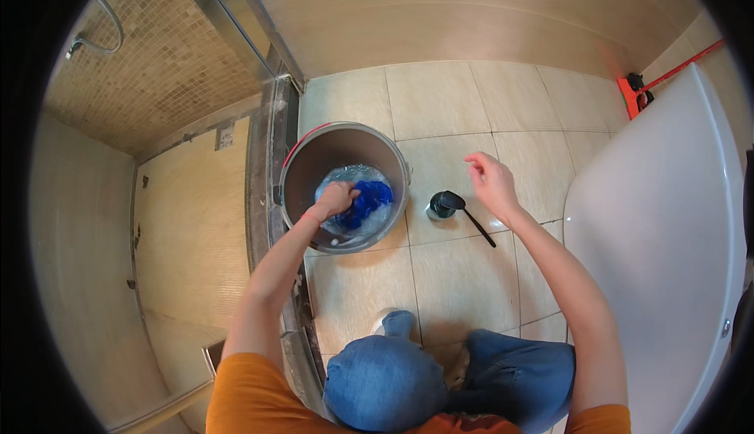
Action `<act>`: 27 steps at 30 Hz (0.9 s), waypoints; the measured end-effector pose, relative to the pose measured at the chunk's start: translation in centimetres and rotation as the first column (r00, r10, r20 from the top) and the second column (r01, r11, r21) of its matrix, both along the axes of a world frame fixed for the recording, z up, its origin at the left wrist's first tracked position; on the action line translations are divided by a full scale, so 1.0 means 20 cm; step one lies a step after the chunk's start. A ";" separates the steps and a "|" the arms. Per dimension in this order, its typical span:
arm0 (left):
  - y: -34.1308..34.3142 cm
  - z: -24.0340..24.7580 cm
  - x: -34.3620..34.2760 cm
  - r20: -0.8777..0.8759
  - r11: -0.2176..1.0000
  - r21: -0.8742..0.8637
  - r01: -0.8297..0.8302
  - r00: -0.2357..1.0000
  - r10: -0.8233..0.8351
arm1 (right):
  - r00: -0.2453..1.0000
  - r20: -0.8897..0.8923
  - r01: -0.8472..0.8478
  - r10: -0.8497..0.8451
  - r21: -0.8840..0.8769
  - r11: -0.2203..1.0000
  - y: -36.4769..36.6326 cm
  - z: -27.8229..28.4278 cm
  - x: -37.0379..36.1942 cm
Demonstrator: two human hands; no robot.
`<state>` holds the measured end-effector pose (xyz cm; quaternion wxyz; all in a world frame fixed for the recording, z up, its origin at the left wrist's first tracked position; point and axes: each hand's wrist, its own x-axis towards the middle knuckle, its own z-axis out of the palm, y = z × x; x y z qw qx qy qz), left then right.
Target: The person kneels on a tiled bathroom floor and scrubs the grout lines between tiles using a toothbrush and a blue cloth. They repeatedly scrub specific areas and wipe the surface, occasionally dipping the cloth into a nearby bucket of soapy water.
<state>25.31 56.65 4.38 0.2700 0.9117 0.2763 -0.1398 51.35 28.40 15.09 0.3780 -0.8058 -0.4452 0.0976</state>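
Note:
My left hand (338, 200) reaches down into a large grey-brown bucket (302, 179) with a red handle. Its fingers are closed on a bright blue cloth (367, 205) that lies wet in foamy water (353, 173). My right hand (492, 185) hovers over the floor to the right of the bucket, holding nothing, its fingers loosely bent and slightly apart. Between the bucket and that hand stands a small dark container (437, 208). A black spoon (473, 222) with a long thin handle rests across its top.
A white bathtub (652, 253) fills the right side. In the far right corner a red broom-like tool (633, 96) leans by the wall. Left of the bucket, a dark raised sill (271, 198) borders a shower area (200, 222). Light tiles (463, 277) cover the floor.

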 end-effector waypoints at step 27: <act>-0.65 0.57 -0.50 -0.300 -0.292 -0.953 -0.078 0.361 0.883 | 0.668 -0.556 -0.731 0.494 -0.616 0.294 0.26 -0.02 -0.80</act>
